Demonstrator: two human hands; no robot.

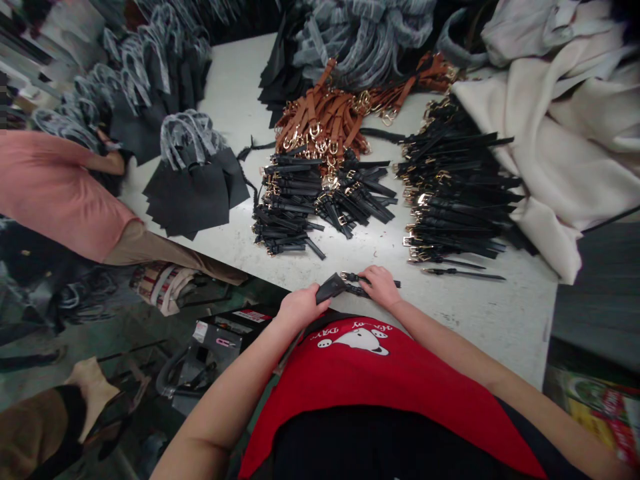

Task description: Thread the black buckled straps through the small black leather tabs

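Note:
At the table's near edge, my left hand is closed around a black leather piece that widens toward its end. My right hand is closed on a slim black buckle strap, its gold buckle pointing left beside the leather piece. A dark strap section also runs between the two hands; whether it is joined to the leather piece cannot be made out. To the right of my right hand lies a single black strap, below a tall pile of black buckle straps.
Further piles of black straps and brown straps cover the middle of the white table. Black panels with wrapped handles stand left, near a co-worker in a pink top. Cream fabric drapes over the right side.

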